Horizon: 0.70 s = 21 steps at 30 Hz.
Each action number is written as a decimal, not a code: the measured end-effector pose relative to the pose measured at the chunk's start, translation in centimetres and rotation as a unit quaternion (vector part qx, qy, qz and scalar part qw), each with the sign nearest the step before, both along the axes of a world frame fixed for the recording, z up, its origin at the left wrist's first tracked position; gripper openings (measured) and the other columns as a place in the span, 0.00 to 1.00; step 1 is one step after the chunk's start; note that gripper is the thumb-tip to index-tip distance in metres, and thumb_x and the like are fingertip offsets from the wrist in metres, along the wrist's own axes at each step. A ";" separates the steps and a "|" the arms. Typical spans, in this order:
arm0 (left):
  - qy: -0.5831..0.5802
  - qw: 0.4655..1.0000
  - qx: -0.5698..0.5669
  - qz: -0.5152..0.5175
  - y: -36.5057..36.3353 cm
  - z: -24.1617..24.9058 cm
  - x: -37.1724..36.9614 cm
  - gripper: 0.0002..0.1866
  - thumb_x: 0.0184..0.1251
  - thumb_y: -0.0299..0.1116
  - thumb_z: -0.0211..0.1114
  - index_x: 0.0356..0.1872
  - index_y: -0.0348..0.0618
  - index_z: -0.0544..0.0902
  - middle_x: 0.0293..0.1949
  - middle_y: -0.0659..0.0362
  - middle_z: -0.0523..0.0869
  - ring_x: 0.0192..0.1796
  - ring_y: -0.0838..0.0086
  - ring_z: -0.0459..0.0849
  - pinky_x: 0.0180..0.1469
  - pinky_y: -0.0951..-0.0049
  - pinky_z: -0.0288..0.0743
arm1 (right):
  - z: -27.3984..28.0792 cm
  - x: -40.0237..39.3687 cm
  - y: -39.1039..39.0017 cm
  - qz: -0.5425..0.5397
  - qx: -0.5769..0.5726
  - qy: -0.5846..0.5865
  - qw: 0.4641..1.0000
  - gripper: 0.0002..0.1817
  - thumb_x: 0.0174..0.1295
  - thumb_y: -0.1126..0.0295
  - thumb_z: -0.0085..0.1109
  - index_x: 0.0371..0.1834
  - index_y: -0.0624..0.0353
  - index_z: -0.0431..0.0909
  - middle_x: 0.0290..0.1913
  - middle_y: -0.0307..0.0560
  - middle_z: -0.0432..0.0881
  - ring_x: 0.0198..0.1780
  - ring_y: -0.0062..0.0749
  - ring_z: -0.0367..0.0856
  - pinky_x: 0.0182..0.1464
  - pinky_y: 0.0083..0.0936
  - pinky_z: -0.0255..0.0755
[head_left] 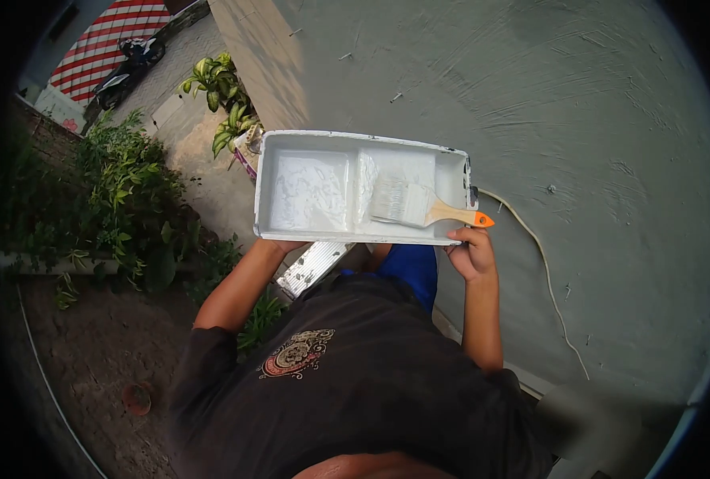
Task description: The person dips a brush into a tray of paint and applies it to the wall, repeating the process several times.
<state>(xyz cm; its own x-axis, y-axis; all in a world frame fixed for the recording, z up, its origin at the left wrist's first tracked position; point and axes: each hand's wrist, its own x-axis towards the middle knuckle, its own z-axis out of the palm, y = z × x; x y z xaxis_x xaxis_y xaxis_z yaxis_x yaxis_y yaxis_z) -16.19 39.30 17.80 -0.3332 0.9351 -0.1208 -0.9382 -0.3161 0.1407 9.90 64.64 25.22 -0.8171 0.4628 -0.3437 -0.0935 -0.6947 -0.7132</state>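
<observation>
A white paint tray [311,236] is held level in front of my body, with white paint in its left well and on its middle part. Across its right part lies a flat paintbrush [449,212] with white-coated bristles, its wooden handle with an orange tip reaching over the right rim. My left hand [290,247] supports the tray from below at the near left side, its fingers hidden underneath. At the near right corner my right hand [473,254] grips the rim, thumb on top, just below the brush handle.
A grey plastered wall [610,160] fills the right side, with several small pins and a pale cable [542,251] hanging along it. A metal ladder step [315,267] shows below the tray. Plants [123,191] grow at left; a motorcycle [127,72] stands far off.
</observation>
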 end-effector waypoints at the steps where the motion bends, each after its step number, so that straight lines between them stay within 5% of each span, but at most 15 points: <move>1: -0.004 1.000 -0.006 0.012 -0.5 -0.9 -0.2 0.37 0.80 0.63 0.42 0.78 0.50 0.67 0.76 0.54 0.73 0.74 0.58 0.75 0.75 0.48 0.70 | -2.3 -0.2 1.2 0.027 -0.035 0.008 0.999 0.33 0.54 0.87 0.53 0.69 0.71 0.70 0.62 0.58 0.81 0.61 0.51 0.83 0.62 0.47 0.78; 6: 0.100 0.994 -0.016 0.040 -3.3 -2.5 -0.3 0.48 0.71 0.75 0.44 0.79 0.47 0.67 0.74 0.52 0.75 0.74 0.56 0.75 0.76 0.51 0.69 | -8.5 -3.0 3.7 0.094 -0.106 0.032 0.989 0.33 0.53 0.85 0.53 0.68 0.72 0.71 0.61 0.60 0.81 0.61 0.55 0.82 0.63 0.54 0.77; 8: 0.170 0.950 -0.227 0.132 -3.8 -3.6 0.0 0.46 0.75 0.73 0.41 0.78 0.45 0.67 0.71 0.49 0.78 0.71 0.56 0.78 0.75 0.54 0.70 | -13.1 -4.0 5.2 0.126 -0.121 0.029 0.984 0.32 0.54 0.86 0.53 0.68 0.72 0.71 0.61 0.60 0.81 0.61 0.56 0.82 0.63 0.55 0.77; 12: 0.200 0.903 -0.316 0.213 -5.3 -4.2 1.0 0.43 0.79 0.69 0.38 0.77 0.42 0.69 0.67 0.48 0.81 0.67 0.58 0.82 0.74 0.61 0.71 | -19.4 -7.4 5.6 0.196 -0.117 -0.008 0.974 0.30 0.56 0.85 0.54 0.66 0.70 0.72 0.61 0.59 0.81 0.62 0.52 0.81 0.64 0.52 0.77; 14: 0.310 0.827 -0.425 0.199 -7.6 -8.1 0.2 0.40 0.83 0.65 0.37 0.70 0.38 0.76 0.60 0.49 0.86 0.59 0.65 0.85 0.68 0.65 0.73 | -22.0 -9.0 5.2 0.216 -0.116 -0.031 0.969 0.30 0.56 0.85 0.54 0.66 0.68 0.73 0.61 0.57 0.81 0.62 0.51 0.81 0.64 0.52 0.77; 15: 0.383 0.723 -0.551 0.163 -10.5 -13.5 -1.1 0.37 0.85 0.60 0.39 0.61 0.34 0.82 0.51 0.53 0.87 0.53 0.69 0.83 0.61 0.67 0.73 | -22.7 -9.7 4.8 0.232 -0.115 -0.036 0.965 0.30 0.56 0.84 0.54 0.66 0.68 0.72 0.61 0.57 0.81 0.61 0.50 0.81 0.63 0.52 0.77; 21: 0.522 0.573 -0.594 0.214 -13.1 -18.3 2.6 0.30 0.86 0.52 0.45 0.48 0.29 0.82 0.40 0.53 0.84 0.44 0.69 0.79 0.53 0.67 0.72 | -27.3 -12.5 4.1 0.303 -0.091 -0.073 0.946 0.35 0.52 0.83 0.54 0.70 0.66 0.69 0.65 0.56 0.79 0.63 0.50 0.80 0.61 0.49 0.80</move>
